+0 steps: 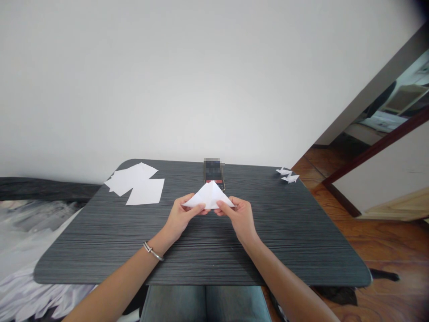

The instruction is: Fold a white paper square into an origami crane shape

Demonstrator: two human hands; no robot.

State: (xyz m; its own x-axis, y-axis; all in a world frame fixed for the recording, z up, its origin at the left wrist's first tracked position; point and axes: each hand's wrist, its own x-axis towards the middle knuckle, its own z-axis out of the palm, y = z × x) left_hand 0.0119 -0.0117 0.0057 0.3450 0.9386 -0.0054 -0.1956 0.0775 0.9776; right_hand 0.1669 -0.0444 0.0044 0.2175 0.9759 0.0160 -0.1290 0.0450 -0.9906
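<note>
A white sheet of paper folded into a triangle (209, 195) is held up over the middle of the table, its point facing away from me. My left hand (185, 211) pinches its left half, thumb in front and fingers behind. On the other side my right hand (237, 212) grips the right half the same way. Both thumbs press near the lower middle edge. Just beyond the paper lies a phone (213, 170), its lower part partly covered by the paper's tip.
Loose white paper sheets (145, 191) lie at the table's back left. Two small folded paper figures (290, 178) stand near the back right corner. The dark table (214, 255) meets a white wall behind. Whitish fabric or plastic (30, 237) is heaped left of the table.
</note>
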